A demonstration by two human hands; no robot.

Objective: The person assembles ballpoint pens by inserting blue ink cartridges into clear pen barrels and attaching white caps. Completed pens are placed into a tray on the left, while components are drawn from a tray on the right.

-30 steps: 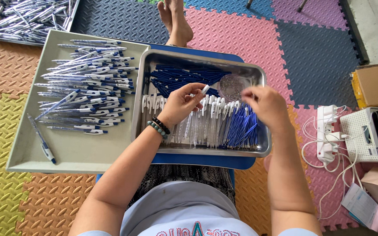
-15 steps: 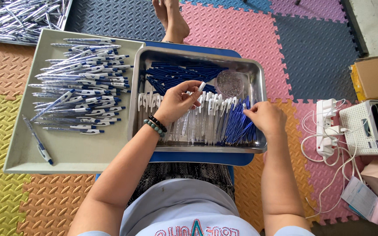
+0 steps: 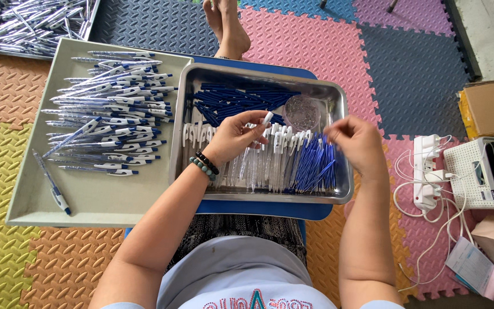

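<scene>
Nearest the camera, over a dark patterned lap, a blue table edge (image 3: 258, 209) carries a shiny rectangular steel tray (image 3: 338, 191). Above the tray's left half, the left hand (image 3: 232, 137), wrist ringed by dark and pale bead bracelets (image 3: 204, 166), is curled with thumb and fingers pinched on a clear pen barrel with a white tip (image 3: 265, 119), tip pointing up and to the right. Right hand (image 3: 354, 140) hovers over the tray's right half, fingers bunched together at about the same height as the left; whether they pinch some small part cannot be told. Under both hands, the near half of the tray holds a row of clear-and-white pen barrels (image 3: 253, 160), with a bundle of thin blue refills (image 3: 315, 166) at the right end. Farther back in the tray: a heap of dark blue pen parts (image 3: 230, 100) and, just right of it, a small round clear dish of tiny metal pieces (image 3: 302, 111). Left of the steel tray, touching it, a flat grey-beige tray (image 3: 98, 200) bears a pile of assembled white-and-blue pens (image 3: 110, 114), one loose pen (image 3: 52, 183) apart near its left edge. Right, on the coloured foam-mat floor (image 3: 418, 68): a white power strip with cables (image 3: 427, 171), a brown cardboard box (image 3: 487, 109). Far top left, another steel tray of pens (image 3: 30, 23); top centre, a bare foot (image 3: 230, 28).
</scene>
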